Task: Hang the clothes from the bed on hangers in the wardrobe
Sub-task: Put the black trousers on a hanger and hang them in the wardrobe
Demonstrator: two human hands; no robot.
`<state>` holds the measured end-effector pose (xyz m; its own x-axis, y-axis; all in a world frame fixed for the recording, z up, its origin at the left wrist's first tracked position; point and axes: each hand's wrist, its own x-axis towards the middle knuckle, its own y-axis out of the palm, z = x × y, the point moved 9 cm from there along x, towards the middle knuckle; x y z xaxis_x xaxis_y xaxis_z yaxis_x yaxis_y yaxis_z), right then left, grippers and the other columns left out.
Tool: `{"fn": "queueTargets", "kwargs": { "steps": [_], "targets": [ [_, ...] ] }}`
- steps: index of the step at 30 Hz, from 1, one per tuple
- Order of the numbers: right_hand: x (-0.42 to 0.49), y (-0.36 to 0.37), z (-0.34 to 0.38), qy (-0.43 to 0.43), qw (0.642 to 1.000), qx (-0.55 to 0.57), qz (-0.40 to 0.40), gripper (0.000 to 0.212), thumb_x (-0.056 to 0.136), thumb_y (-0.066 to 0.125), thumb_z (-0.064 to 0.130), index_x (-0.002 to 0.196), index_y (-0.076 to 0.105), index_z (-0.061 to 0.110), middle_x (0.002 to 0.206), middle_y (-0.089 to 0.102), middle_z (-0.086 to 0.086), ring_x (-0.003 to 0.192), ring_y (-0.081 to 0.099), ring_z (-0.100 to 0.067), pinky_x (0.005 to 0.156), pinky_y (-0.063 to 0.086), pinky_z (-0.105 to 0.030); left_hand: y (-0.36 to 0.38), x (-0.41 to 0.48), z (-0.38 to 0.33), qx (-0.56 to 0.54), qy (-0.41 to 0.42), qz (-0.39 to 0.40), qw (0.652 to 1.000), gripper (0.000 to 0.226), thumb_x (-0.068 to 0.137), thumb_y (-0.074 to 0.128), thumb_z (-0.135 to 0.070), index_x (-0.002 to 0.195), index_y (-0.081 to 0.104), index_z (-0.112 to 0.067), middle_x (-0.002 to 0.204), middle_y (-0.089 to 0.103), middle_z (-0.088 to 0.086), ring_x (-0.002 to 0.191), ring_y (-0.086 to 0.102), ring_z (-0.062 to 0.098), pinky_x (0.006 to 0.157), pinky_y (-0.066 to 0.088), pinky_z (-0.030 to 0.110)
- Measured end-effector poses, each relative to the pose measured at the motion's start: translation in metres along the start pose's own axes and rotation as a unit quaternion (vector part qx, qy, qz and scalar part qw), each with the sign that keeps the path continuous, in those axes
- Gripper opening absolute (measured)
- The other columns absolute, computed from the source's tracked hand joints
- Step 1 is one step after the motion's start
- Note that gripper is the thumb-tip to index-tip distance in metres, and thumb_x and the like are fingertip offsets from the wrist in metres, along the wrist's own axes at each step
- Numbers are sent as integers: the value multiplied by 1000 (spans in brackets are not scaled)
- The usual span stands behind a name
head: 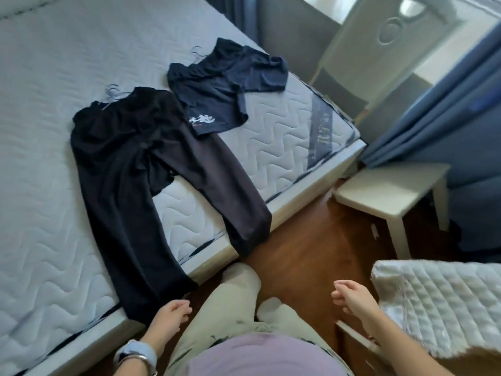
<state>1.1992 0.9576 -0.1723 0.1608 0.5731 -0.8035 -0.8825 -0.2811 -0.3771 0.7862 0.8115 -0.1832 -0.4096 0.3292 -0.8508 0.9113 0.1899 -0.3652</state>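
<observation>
Black trousers [130, 169] lie spread on the bare quilted mattress [54, 77], their legs hanging over the bed's near edge. A pale hanger [113, 93] sticks out at their waistband. Beyond them lie dark navy shorts [219, 85] with a white print, and a second hanger [198, 54] shows at their top. My left hand [169, 318] hovers just below the end of the nearer trouser leg, fingers loosely curled, holding nothing. My right hand [352, 297] is over the floor to the right, fingers apart and empty. No wardrobe is in view.
A white stool [390, 191] stands on the wooden floor [306, 240] by the bed's corner. Blue curtains [439, 112] hang on the right. A white quilted cushion [444, 308] sits at the lower right. My legs in pale trousers [238, 299] stand next to the bed frame.
</observation>
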Motion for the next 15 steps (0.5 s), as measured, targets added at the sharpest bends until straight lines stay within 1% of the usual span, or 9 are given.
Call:
{"fn": "queueTargets", "kwargs": {
  "steps": [2,4,5,7,9,11,13,14,15],
  "targets": [
    [12,13,11,15,999,-29,22,14,95,45,17,100,57,11,81,62,-7,69,56,-16,55,38,-23,-8,10,12,-28,-46,-7,999,17,96,42,-17,105,55,-12,105,60,8,94,56,22,80,41,31],
    [21,24,20,39,997,-57,34,14,94,47,14,98,58,7,74,61,-8,61,54,-16,50,34,-23,-20,18,19,-39,-68,-18,997,18,94,46,-14,103,59,-5,98,61,11,85,58,22,73,44,30],
    [25,29,25,49,995,-74,36,14,93,48,13,97,60,5,70,60,-9,57,53,-17,48,33,-22,-28,21,18,-37,-64,-23,997,17,92,50,-11,101,62,-2,93,62,11,83,59,22,70,43,29],
    [34,38,43,59,992,-108,37,14,90,51,10,94,62,2,61,60,-8,52,53,-19,47,33,-22,-42,31,11,-30,-59,-31,997,12,88,56,-7,90,66,-3,89,64,10,91,60,23,77,39,26],
    [44,47,67,58,988,-138,32,14,88,53,9,90,64,1,53,61,-6,50,54,-22,49,35,-23,-52,41,2,-49,-73,-29,996,10,88,56,-6,84,65,-4,87,64,11,88,59,24,78,39,26],
    [54,65,101,41,984,-169,37,15,88,54,10,91,65,-1,54,62,-6,53,56,-23,51,38,-24,-63,48,-13,-91,-93,-28,991,15,91,49,-7,96,61,1,87,61,14,78,56,23,68,41,28],
    [57,80,138,19,981,-189,49,14,89,52,9,93,64,2,61,64,-7,55,56,-21,51,40,-24,-74,52,-39,-118,-84,-34,989,22,94,44,-10,108,58,0,92,60,13,71,53,19,56,36,24],
    [60,92,159,15,978,-198,61,13,90,51,9,92,63,5,64,64,-8,55,56,-20,50,39,-22,-81,58,-54,-129,-76,-35,988,24,95,43,-10,111,57,-2,96,60,12,72,53,18,56,35,23],
    [64,105,179,15,975,-207,76,13,91,50,10,92,62,8,68,64,-8,56,55,-19,49,36,-21,-91,63,-73,-139,-61,-33,988,24,95,43,-11,113,57,-4,100,60,11,78,55,18,59,36,22]
  ]
}}
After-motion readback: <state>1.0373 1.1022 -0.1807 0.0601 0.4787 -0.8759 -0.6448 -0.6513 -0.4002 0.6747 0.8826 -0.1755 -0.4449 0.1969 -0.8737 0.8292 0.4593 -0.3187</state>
